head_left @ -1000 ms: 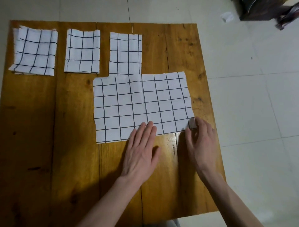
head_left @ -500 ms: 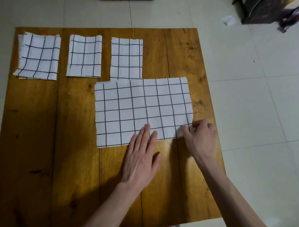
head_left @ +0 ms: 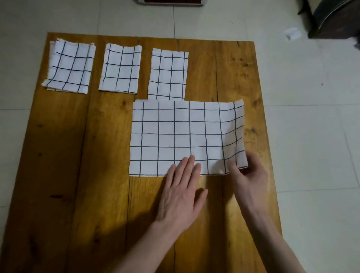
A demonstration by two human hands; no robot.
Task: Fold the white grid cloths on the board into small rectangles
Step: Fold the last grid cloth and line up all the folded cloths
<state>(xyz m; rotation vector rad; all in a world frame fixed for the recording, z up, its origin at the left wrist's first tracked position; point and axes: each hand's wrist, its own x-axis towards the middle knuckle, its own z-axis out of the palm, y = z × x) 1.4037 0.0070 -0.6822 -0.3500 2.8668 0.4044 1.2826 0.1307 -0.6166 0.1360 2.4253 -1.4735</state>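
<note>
A wide white grid cloth point(head_left: 175, 134), folded into a long rectangle, lies on the right half of the wooden board point(head_left: 78, 165). My left hand point(head_left: 181, 193) lies flat with straight fingers pressing the cloth's near edge at its middle. My right hand point(head_left: 247, 175) pinches the cloth's near right corner between thumb and fingers, and that corner is lifted slightly off the board. Three small folded grid cloths sit in a row along the far edge: left cloth point(head_left: 70, 66), middle cloth point(head_left: 120, 69), right cloth point(head_left: 168, 75).
The board rests on a pale tiled floor point(head_left: 311, 117). A dark piece of furniture point(head_left: 337, 17) stands at the far right, with a scrap of white paper point(head_left: 292, 34) beside it. A flat object point(head_left: 169, 2) lies beyond the board's far edge.
My right hand went from lying flat beside the cloth's right corner to pinching it and raising it a little. My left hand stayed pressed on the near edge. The view shifted slightly.
</note>
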